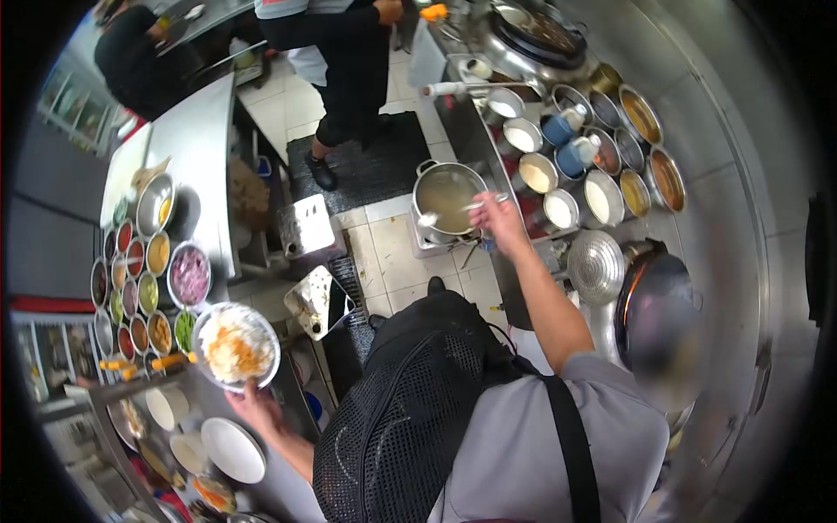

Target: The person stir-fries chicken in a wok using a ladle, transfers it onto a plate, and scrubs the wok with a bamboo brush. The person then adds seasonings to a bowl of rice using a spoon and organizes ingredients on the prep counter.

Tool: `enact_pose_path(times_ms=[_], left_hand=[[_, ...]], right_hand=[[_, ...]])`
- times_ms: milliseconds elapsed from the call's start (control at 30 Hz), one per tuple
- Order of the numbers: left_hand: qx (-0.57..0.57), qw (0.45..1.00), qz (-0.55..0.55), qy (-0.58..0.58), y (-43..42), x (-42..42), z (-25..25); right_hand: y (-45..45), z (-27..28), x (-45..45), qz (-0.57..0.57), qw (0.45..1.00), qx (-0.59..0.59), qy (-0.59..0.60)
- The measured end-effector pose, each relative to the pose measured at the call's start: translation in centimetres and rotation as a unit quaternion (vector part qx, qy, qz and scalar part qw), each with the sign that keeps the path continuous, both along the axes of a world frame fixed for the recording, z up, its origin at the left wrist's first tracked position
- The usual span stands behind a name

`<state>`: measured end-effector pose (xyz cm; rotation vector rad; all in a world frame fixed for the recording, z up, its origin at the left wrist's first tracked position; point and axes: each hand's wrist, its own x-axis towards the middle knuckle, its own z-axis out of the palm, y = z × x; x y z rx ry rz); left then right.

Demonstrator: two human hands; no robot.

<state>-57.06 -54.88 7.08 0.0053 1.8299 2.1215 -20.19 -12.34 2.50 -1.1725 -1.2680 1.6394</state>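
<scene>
My left hand (pixel 255 404) is closed on the near rim of a white bowl (pixel 273 370) holding white rice with an orange-yellow topping. Over a tall metal pot (pixel 419 193) of cloudy liquid is my right hand (pixel 499 221), its fingers closed round the handle of a spoon (pixel 453 211). The spoon's pale head lies near the pot's left rim; whether it touches the liquid I cannot tell. Just beyond the bowl stand a metal bowl of chopped red onion (pixel 189 275) and a small tub of chopped greens (pixel 184 331).
Several small ingredient tubs (pixel 158 254) crowd the left counter, with an oval plate (pixel 234 450) nearer me. Seasoning pots (pixel 603 197) and blue-labelled bottles (pixel 564 125) line the right counter beside a strainer (pixel 596 266) and a wok. A co-worker (pixel 353 61) stands on the mat ahead; another (pixel 131 61) works far left.
</scene>
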Motion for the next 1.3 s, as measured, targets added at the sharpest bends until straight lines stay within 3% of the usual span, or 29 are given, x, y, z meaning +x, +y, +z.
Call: enact_pose_path(times_ms=[100,233,500,600,700,767,1033,1300], left_hand=[[0.062,0.992,-0.105,-0.030,8.2,1.5,-2.2],[0.046,0.977,-0.199,-0.067,19.0,4.8,-2.9],[0.092,0.943,-0.310,-0.085,34.2,10.3,-4.2],[0.036,0.949,-0.307,-0.064,37.9,12.2,-4.4],[0.037,0.950,-0.306,-0.037,39.8,13.0,-6.1],[0.037,0.945,-0.317,-0.067,41.3,14.3,-4.6],[-0.005,0.935,-0.350,-0.056,43.7,15.9,-5.2],[-0.036,0.911,-0.407,-0.050,45.6,17.7,-6.3]], right_hand=[[4.0,3.4,4.6,-0.171,0.982,0.062,0.047],[10.0,5.0,10.1,-0.296,0.945,0.128,0.056],[16.9,2.6,12.5,-0.277,0.951,0.135,-0.026],[18.7,2.2,13.1,-0.275,0.953,0.119,-0.035],[19.9,0.9,13.7,-0.258,0.956,0.121,-0.073],[20.3,0.8,13.8,-0.247,0.957,0.113,-0.097],[20.4,-2.4,13.4,-0.181,0.973,0.105,-0.095],[18.4,-2.4,12.8,-0.159,0.961,0.167,-0.154]])
